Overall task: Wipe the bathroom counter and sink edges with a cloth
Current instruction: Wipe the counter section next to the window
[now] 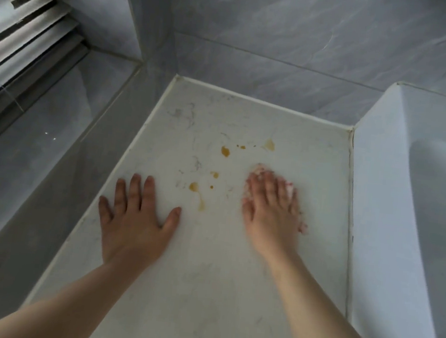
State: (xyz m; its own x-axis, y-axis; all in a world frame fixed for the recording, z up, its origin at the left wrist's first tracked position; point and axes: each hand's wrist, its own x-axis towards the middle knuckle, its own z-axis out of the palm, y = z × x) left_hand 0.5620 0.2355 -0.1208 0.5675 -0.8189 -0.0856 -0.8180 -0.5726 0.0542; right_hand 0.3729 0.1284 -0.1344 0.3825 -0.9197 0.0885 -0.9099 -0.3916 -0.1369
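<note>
Item 1, my left hand [133, 222]: lay palm down on the counter [203, 290] near its left edge, fingers straight and spread, thumb out to the right, holding nothing.

Item 2, my right hand [272, 215]: lay further right and a little further back, palm down on the cloth [290, 193]. The hand was blurred, so I can only say the fingers seemed to press flat on the cloth rather than curl round it.

Item 3, cloth: pale, pinkish white, almost wholly under my right hand. Only bits showed past the fingertips and beside the little finger. It sat on the counter between the stains and the sink.

Item 4, counter: off-white stone with faint grey veins, with a pale sealed seam along the back, the left side and the join to the sink.

Item 5, stains [225, 151]: several amber spots and one short streak, scattered between my hands and just beyond them. The nearest lay just left of the cloth.

Item 6, sink [404, 215]: white, touching the counter's right edge, only partly in view.

Item 7, wall tiles [285, 37]: grey, marbled, behind the counter.

Item 8, slatted blind [25, 18]: upper left, well apart from both hands.
</note>
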